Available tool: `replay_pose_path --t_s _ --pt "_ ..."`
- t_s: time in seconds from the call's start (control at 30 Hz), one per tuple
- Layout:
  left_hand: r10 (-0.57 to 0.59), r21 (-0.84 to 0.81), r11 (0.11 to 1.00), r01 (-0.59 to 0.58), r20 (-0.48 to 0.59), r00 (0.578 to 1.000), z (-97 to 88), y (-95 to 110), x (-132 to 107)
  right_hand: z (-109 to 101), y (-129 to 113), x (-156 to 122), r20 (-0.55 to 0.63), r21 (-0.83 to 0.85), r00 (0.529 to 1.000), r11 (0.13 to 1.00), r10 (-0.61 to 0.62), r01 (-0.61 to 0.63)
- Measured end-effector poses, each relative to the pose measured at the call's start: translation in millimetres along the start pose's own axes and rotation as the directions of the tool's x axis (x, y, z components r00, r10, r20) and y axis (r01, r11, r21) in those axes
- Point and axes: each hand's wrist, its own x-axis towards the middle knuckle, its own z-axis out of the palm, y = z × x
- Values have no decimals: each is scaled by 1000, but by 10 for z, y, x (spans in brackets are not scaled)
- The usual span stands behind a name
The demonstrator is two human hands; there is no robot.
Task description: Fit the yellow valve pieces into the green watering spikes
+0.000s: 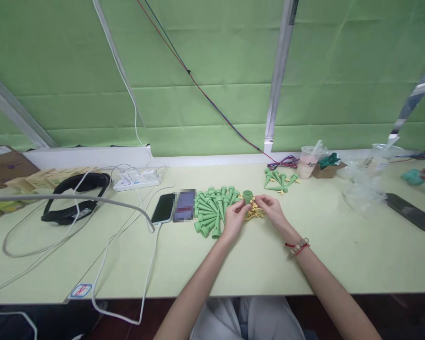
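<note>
- The left hand (235,217) grips a green cone (247,196), its open round end up, just above the table (304,264).
- The right hand (272,210) has its fingers bent together by the cone, over a heap of small yellow pieces (254,214); whether it pinches one cannot be told.
- A pile of green cones (212,210) lies touching the left hand.
- A phone (163,208) lies left of the pile, and a smaller cluster of cones (279,182) lies behind the hands.
</note>
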Motion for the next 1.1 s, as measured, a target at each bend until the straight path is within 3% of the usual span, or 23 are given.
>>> replay_pose_path --t_s 0.2,0.4,0.6,0.83,0.93,1.1 --pt "22 81 996 -22 4 1000 -6 -48 -25 -16 26 -6 18 -33 1000 999 -2 3" --pt "-110 -32 993 111 30 993 10 -90 -23 -5 54 -5 19 -56 1000 998 -4 6" --pt "-171 -103 980 170 3 985 46 -96 -34 -7 76 2 1 -63 1000 998 2 -2" --pt "-272 -134 952 276 44 961 13 -62 -17 -4 141 10 -25 -98 999 995 -36 34" --pt "-333 -152 928 341 74 940 -5 -53 -13 -22 139 2 -17 -208 992 971 -126 120" --pt "-444 -181 865 468 157 882 -16 -74 -5 -64 82 -16 56 -436 934 833 -352 340"
